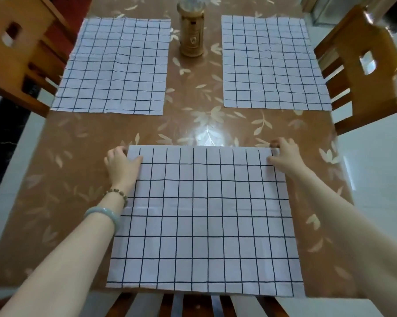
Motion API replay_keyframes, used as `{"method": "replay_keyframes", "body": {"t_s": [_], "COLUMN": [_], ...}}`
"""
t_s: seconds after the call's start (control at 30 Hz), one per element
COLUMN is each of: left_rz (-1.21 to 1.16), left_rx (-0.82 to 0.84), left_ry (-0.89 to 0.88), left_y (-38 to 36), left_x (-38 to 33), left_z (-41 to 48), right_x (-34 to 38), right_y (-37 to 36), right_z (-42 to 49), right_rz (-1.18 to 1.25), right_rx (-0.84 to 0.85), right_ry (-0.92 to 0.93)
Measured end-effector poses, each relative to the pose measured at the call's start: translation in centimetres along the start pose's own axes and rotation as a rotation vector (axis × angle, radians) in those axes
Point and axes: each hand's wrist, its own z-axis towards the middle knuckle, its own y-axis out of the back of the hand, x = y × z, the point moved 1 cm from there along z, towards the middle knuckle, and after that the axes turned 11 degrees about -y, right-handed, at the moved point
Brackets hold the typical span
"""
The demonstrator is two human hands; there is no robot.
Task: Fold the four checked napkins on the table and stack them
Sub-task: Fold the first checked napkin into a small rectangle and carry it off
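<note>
A white napkin with a dark checked grid (204,220) lies flat in front of me, reaching the table's near edge. My left hand (122,164) pinches its far left corner, thumb on top of the cloth. My right hand (284,154) pinches its far right corner the same way. Two more checked napkins lie spread flat farther back, one at the far left (115,67) and one at the far right (270,65). I see no fourth napkin.
The table (193,126) has a brown leaf-patterned cover. A golden bottle-shaped object (191,30) stands at the far middle between the two back napkins. Wooden chairs stand at the left (21,53), the right (362,65) and the near edge (193,305).
</note>
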Motion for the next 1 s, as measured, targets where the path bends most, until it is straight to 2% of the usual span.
{"method": "replay_keyframes", "body": {"t_s": [0.13, 0.3, 0.4, 0.5, 0.8, 1.0], "left_rz": [-0.101, -0.062, -0.055, -0.128, -0.183, -0.157], "left_rx": [0.046, 0.12, 0.141, 0.136, 0.058, 0.208], "left_ry": [0.053, 0.086, 0.037, 0.005, -0.281, -0.323], "left_y": [0.0, 0.4, 1.3, 3.2, 12.2, 16.2], "left_x": [-0.8, -1.2, -1.1, -0.7, -2.4, 0.1], "left_z": [0.8, 1.7, 2.0, 2.5, 1.8, -3.0], "right_x": [0.4, 1.3, 1.4, 1.5, 3.0, 0.0], "right_y": [0.2, 0.9, 1.4, 2.4, 8.4, 9.1], "right_z": [0.7, 0.5, 0.5, -0.3, -5.3, -12.4], "right_rz": [-0.055, -0.061, -0.014, 0.104, 0.292, 0.315], "right_rx": [0.017, 0.132, 0.136, 0.047, -0.166, -0.059], "right_ry": [0.01, -0.093, -0.116, -0.076, 0.176, 0.156]}}
